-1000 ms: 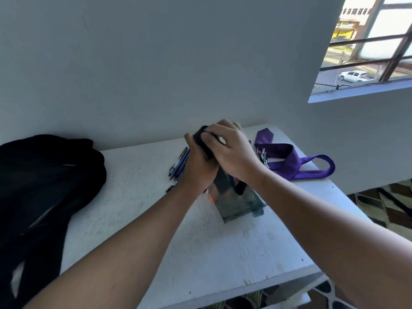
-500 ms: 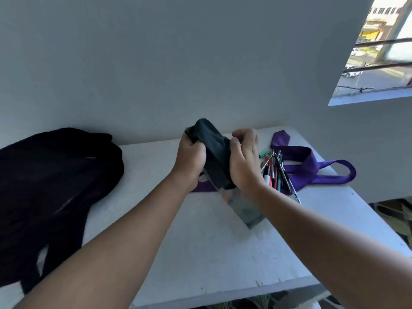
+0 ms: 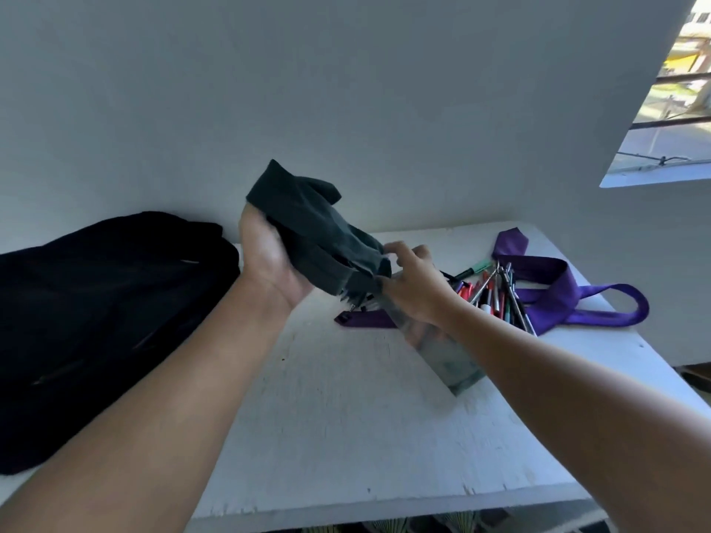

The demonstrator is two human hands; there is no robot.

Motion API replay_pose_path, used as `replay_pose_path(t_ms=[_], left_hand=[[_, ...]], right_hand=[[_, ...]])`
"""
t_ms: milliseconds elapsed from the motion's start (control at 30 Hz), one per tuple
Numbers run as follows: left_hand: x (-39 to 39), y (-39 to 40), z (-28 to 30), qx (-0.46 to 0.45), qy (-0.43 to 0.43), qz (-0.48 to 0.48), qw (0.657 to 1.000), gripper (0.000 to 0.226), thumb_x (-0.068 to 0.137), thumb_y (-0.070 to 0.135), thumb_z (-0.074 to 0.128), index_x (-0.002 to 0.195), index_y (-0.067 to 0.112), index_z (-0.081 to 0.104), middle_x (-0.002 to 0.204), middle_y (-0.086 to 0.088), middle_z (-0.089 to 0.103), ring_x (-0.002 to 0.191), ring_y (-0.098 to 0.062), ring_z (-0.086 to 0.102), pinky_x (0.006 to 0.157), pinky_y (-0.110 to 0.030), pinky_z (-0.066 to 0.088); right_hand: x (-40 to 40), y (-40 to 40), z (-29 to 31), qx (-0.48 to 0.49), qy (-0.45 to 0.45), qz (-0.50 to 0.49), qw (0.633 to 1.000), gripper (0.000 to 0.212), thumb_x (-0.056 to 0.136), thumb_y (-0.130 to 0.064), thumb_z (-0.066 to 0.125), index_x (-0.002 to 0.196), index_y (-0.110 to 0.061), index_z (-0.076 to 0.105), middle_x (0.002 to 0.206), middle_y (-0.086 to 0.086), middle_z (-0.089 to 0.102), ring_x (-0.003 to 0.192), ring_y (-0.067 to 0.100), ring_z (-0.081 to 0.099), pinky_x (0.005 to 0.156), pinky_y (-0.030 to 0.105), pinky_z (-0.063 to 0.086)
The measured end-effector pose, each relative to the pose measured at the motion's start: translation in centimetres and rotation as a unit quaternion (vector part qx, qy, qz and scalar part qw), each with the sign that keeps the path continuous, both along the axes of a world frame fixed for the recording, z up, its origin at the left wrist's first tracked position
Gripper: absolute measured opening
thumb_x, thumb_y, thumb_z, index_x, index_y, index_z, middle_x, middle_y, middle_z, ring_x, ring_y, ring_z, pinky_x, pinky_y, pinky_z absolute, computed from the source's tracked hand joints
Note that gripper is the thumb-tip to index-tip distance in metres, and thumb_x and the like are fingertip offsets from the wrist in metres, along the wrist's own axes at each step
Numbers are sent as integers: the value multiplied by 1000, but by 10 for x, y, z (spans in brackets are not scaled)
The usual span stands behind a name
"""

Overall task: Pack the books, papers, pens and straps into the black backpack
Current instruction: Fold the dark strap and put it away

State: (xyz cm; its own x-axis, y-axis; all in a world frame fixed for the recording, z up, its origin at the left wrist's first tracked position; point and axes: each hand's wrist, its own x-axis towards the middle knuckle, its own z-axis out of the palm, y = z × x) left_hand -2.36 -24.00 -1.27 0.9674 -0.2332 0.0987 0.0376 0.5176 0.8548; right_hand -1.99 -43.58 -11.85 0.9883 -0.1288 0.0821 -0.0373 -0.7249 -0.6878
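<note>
White table point(image 3: 346, 409) by grey wall | lifting dark strap point(image 3: 307, 221) above table: left hand point(image 3: 269, 259) gripping bunch, right hand point(image 3: 413, 286) pinching end | feeling soft, light, floppy; holding bunched middle | black backpack point(image 3: 96, 321) lying left

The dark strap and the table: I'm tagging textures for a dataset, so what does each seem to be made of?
Dark strap: looks like soft woven fabric, matte; it folds and droops limply where the left hand grips it. Table: probably white-painted wood, matte; its front edge is chipped and the top is scuffed, though the core material cannot be confirmed.
</note>
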Motion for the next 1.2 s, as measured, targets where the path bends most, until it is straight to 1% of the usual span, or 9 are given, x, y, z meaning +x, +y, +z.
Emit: replay_pose_path(t_ms=[200,300,400,500,700,833,967,1067,1200], left_hand=[[35,42,-23,150,58,68,985,49,101,45,43,104,3,67,85,-10,74,73,-21,70,60,-31,56],[46,59,-62,365,113,118,917,20,91,38,62,106,24,64,104,-3,72,92,-18,68,77,-31,55],[48,78,-101,573,68,51,815,44,75,45,70,112,23,60,106,0,71,97,-16,66,89,-37,56],[43,92,-126,624,76,31,777,46,82,49,71,115,22,52,107,2,63,100,-18,61,88,-39,54],[49,109,-152,595,69,42,800,50,76,54,73,109,19,61,100,-2,70,94,-22,67,80,-40,56],[49,111,-147,544,99,63,831,30,94,32,68,112,12,55,104,-3,61,88,-12,55,67,-28,43],[53,115,-146,490,131,76,858,44,96,37,64,130,14,48,111,0,58,94,-14,54,68,-29,41],[50,114,-148,491,131,69,858,62,94,36,67,140,12,33,113,-1,52,94,-15,51,67,-29,40],[41,113,-147,500,111,95,853,64,94,28,70,137,12,26,128,-5,46,101,-18,47,69,-28,39]], right_hand=[[-1,31,-5,-81,88,143,982,67,97,-42,70,155,-44,37,150,9,38,124,29,55,109,38,47],[0,42,-15,-158,109,176,966,53,99,-41,66,149,-35,50,138,8,49,125,30,56,105,40,49],[-2,47,-24,-241,119,168,948,42,96,-47,64,135,-32,59,127,4,50,116,31,59,94,46,55],[-2,50,-27,-257,110,150,949,39,97,-45,64,132,-32,57,128,4,51,117,31,57,90,46,56],[-3,61,-17,-244,-2,71,967,27,94,-37,60,116,-22,58,121,5,47,118,28,42,99,45,41],[-2,64,1,-47,-78,-55,994,30,97,-48,62,95,-20,52,87,-1,65,78,23,61,63,37,48],[-10,61,-5,-6,9,-127,992,46,91,-55,72,109,-22,45,87,-1,64,74,22,61,60,35,46],[-16,56,-18,14,30,-145,989,55,88,-34,79,128,-22,43,107,3,64,90,23,62,73,37,55],[-23,56,-23,96,-36,-145,984,49,90,-9,70,132,-23,48,99,-8,65,88,17,64,62,27,51]])
